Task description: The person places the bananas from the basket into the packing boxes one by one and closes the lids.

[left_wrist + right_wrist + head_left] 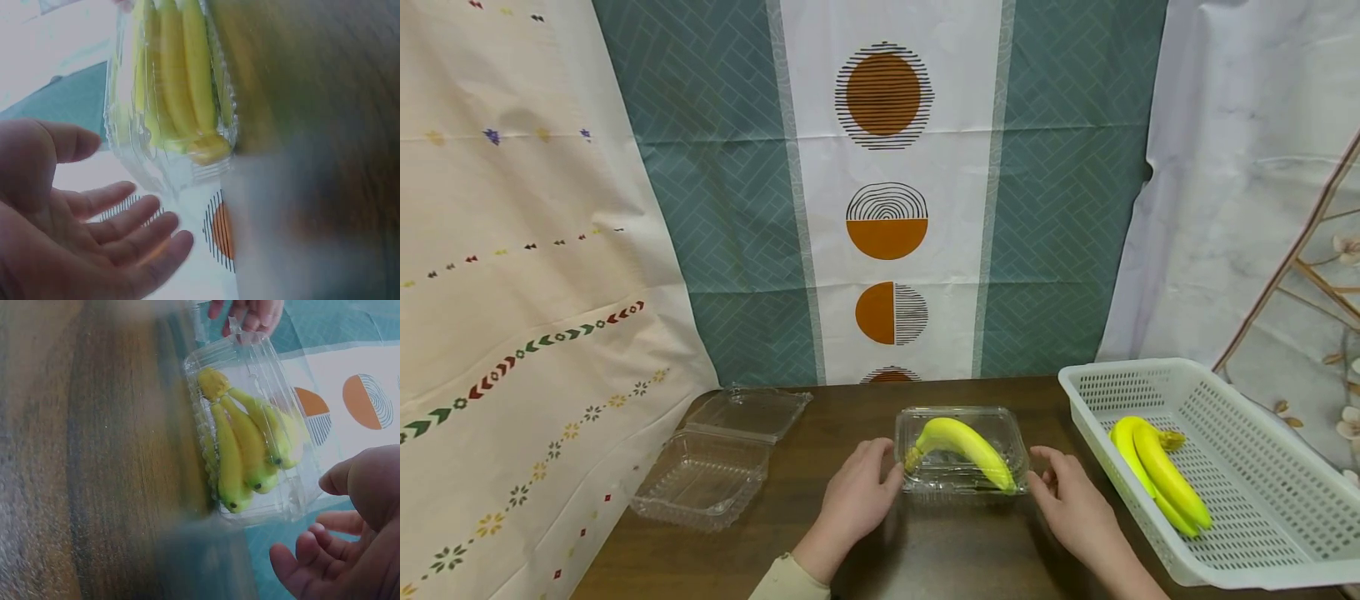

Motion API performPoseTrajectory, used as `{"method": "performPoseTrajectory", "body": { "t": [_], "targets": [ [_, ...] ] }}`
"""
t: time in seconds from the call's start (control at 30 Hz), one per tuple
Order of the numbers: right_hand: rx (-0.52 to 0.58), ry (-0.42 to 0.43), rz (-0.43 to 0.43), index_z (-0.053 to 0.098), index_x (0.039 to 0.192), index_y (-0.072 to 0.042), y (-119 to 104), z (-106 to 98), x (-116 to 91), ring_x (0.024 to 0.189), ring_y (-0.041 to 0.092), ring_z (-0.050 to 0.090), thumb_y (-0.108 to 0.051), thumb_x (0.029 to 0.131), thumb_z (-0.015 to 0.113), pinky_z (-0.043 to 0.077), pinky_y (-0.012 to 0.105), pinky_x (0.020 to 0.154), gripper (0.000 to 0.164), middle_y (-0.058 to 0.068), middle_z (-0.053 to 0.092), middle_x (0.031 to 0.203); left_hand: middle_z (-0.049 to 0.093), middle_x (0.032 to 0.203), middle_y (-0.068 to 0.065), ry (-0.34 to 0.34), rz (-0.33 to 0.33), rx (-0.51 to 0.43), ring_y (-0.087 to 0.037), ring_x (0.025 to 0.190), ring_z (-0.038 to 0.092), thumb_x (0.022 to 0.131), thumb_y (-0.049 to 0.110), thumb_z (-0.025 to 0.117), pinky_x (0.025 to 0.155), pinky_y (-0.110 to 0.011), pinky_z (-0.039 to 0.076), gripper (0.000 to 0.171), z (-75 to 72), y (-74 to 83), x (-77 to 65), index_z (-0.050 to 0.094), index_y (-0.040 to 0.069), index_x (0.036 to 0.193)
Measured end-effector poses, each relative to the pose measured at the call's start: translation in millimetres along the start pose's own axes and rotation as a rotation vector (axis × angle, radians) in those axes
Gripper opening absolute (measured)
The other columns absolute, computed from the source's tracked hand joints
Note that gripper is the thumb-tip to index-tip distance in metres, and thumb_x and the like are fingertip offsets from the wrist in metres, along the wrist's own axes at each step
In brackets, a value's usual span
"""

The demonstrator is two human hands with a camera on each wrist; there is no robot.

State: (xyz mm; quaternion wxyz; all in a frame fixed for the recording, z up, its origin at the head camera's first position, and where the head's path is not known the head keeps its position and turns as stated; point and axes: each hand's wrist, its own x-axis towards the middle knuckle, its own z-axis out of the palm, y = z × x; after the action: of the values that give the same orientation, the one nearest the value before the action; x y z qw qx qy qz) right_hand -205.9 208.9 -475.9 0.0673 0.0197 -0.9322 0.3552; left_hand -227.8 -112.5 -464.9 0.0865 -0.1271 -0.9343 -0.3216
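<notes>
A clear plastic clamshell box point(1006, 437) stands in the middle of the table with its lid down. Inside lies a bunch of yellow bananas point(964, 442); the wrist views show several joined at one stem point(213, 383). My left hand point(867, 490) is at the box's left side, fingertips close to its wall, thumb and fingers spread in the left wrist view. On the opposite side my right hand point(1070, 502) has its thumb and fingers apart and loosely bent, right by the box's right corner. Neither hand holds anything.
A second clear clamshell box point(703, 479) stands at the left with its lid folded back. At the right, a white perforated basket point(1262, 546) contains another bunch of bananas point(1165, 475). Patterned cloths point(887, 167) hang behind the dark wooden table point(940, 558).
</notes>
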Motion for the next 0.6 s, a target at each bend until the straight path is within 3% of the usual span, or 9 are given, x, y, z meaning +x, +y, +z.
{"method": "performPoseTrajectory", "body": {
  "t": [0.13, 0.23, 0.33, 0.6],
  "targets": [
    [-0.101, 0.04, -0.033, 0.055, 0.158, 0.0, -4.0, -0.3, -3.5, 0.092, 0.023, 0.06, -0.036, 0.111, 0.069, 0.051, 0.04, 0.069, 0.06, 0.011, 0.062, 0.117, 0.059, 0.156, -0.02, -0.002, 0.031, -0.034, -0.04, 0.143, 0.058, 0.109, 0.027, 0.072, 0.11, -0.064, 0.052, 0.051, 3.0, 4.3, -1.2, 0.061, 0.0, 0.152],
    [-0.16, 0.08, -0.081, 0.055, 0.158, 0.001, -6.0, 0.4, -6.7, 0.112, 0.035, 0.065, -0.038, 0.11, 0.071, 0.059, 0.055, 0.082, 0.065, 0.018, 0.065, 0.132, 0.053, 0.163, -0.019, -0.004, 0.034, -0.035, -0.04, 0.149, 0.053, 0.111, 0.031, 0.07, 0.115, -0.063, 0.048, 0.055, 4.7, 6.9, -2.6, 0.059, 0.002, 0.156],
    [-0.208, 0.116, -0.127, 0.055, 0.158, 0.001, -8.4, 1.5, -10.2, 0.129, 0.045, 0.061, -0.039, 0.109, 0.073, 0.056, 0.068, 0.094, 0.066, 0.024, 0.063, 0.143, 0.049, 0.168, -0.019, -0.002, 0.051, -0.015, -0.041, 0.152, 0.05, 0.111, 0.035, 0.07, 0.116, -0.064, 0.047, 0.059, 4.9, 9.5, -4.8, 0.057, 0.002, 0.158],
    [-0.238, 0.151, -0.247, 0.054, 0.161, -0.004, -13.1, 3.7, -16.7, 0.144, 0.046, 0.053, -0.038, 0.107, 0.077, 0.051, 0.071, 0.105, 0.068, 0.022, 0.056, 0.158, 0.043, 0.172, -0.02, -0.04, 0.12, 0.092, -0.042, 0.159, 0.04, 0.111, 0.042, 0.069, 0.119, -0.067, 0.043, 0.068, 5.9, 14.7, -11.3, 0.051, 0.001, 0.163]
  ]
}}
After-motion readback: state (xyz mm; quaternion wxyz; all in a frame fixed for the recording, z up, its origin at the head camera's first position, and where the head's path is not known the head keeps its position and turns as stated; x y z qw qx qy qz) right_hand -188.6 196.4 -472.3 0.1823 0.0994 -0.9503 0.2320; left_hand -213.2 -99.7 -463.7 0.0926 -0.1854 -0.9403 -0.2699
